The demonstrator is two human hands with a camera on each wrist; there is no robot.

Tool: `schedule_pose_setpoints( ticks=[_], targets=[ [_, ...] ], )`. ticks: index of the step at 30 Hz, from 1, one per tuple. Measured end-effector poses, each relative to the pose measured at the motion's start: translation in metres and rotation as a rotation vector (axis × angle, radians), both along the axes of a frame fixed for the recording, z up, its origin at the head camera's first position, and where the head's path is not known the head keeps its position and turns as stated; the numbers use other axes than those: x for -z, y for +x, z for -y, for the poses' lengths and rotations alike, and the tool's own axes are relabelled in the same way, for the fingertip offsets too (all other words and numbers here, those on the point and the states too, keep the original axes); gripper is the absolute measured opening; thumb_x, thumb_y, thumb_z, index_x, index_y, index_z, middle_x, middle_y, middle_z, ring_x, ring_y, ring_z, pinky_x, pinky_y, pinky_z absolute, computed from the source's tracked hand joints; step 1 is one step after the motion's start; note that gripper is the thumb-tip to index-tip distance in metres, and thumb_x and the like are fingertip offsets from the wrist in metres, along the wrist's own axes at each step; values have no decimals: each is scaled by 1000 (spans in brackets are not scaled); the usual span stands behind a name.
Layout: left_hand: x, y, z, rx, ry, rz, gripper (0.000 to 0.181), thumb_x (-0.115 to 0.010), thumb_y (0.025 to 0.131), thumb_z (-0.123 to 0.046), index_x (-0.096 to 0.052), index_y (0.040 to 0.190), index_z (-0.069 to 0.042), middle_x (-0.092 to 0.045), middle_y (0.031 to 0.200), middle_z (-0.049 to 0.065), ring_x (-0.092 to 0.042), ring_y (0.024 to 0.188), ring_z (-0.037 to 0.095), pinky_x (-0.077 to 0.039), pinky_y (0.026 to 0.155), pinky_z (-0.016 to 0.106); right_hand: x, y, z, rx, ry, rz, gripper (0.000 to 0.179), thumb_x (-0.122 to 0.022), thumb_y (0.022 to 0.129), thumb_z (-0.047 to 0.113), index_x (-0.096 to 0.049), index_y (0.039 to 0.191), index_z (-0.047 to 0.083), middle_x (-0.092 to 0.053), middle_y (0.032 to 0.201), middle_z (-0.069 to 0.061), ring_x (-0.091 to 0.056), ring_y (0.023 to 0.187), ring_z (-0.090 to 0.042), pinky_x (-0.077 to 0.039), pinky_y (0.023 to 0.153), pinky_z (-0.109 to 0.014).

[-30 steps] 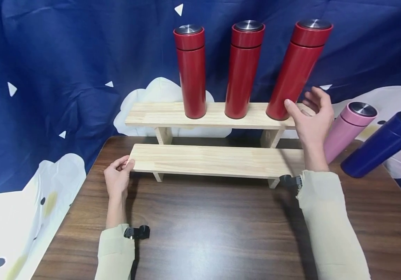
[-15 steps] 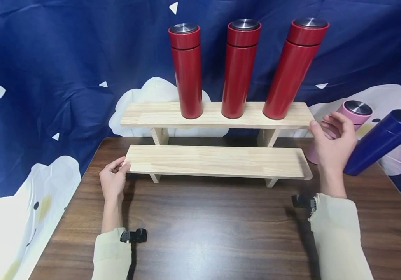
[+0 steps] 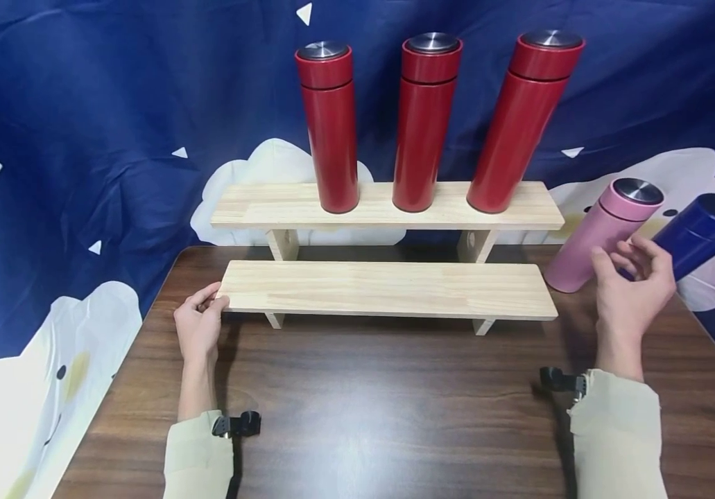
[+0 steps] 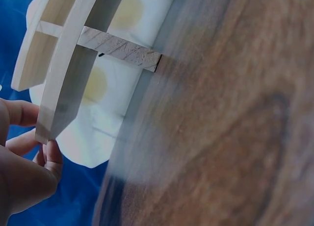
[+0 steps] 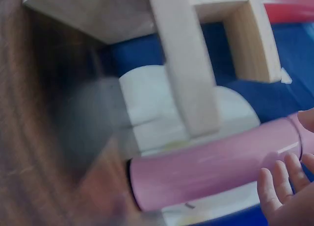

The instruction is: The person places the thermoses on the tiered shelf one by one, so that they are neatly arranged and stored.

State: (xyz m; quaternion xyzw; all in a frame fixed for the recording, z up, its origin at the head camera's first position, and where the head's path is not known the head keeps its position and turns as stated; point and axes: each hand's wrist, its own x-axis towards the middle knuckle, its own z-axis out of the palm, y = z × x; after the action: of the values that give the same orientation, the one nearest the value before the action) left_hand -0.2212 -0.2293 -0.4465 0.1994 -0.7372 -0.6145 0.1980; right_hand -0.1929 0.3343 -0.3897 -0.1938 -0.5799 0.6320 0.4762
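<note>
At the left end of the lower board of a two-tier wooden shelf (image 3: 388, 287), my left hand (image 3: 197, 326) pinches the corner; the left wrist view shows fingers on both faces of the board (image 4: 59, 88). My right hand (image 3: 634, 298) is beside a pink thermos (image 3: 600, 239), fingers relaxed and not wrapped around it. Whether the thumb touches the thermos, I cannot tell. Behind this hand a dark blue thermos (image 3: 703, 232) is partly hidden. Three red thermoses, left (image 3: 332, 132), middle (image 3: 427, 125) and right (image 3: 524, 125), stand on the upper board.
The shelf stands on a dark brown wooden table (image 3: 357, 402). A dark blue cloth (image 3: 114, 104) with white shapes hangs behind. Each wrist wears a small black camera, left (image 3: 238, 424) and right (image 3: 562, 381).
My right hand has left the right red thermos and moved right and down to the pink thermos. My left hand stays at the lower board's corner. The view has shifted slightly.
</note>
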Motion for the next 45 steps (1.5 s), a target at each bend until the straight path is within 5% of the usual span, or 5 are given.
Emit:
schedule_pose_setpoints(
  ticks=[16,33,45],
  targets=[
    [2,2,2,1,7,-9,37,-66,83,5,-72,119,5,-58,100,4,-51,86,9,-43,72,15,35,4,-14,-21,-115,99,49,-84,70,-8,-69,111,12,-63,110,-3,-62,92,-11,-47,86,-18],
    [1,2,2,-6,11,-2,37,-67,84,4,-72,120,4,-57,101,4,-50,88,10,-43,73,16,56,-3,-17,-81,-219,178,54,-87,68,-8,-68,114,13,-58,113,0,-58,95,-11,-48,68,-10],
    [0,0,0,6,27,12,37,-67,85,3,-71,122,4,-55,105,5,-51,91,11,-44,74,15,62,-14,-27,-91,-293,237,62,-88,68,-6,-64,120,16,-54,118,1,-56,103,-11,-48,70,-10]
  ],
)
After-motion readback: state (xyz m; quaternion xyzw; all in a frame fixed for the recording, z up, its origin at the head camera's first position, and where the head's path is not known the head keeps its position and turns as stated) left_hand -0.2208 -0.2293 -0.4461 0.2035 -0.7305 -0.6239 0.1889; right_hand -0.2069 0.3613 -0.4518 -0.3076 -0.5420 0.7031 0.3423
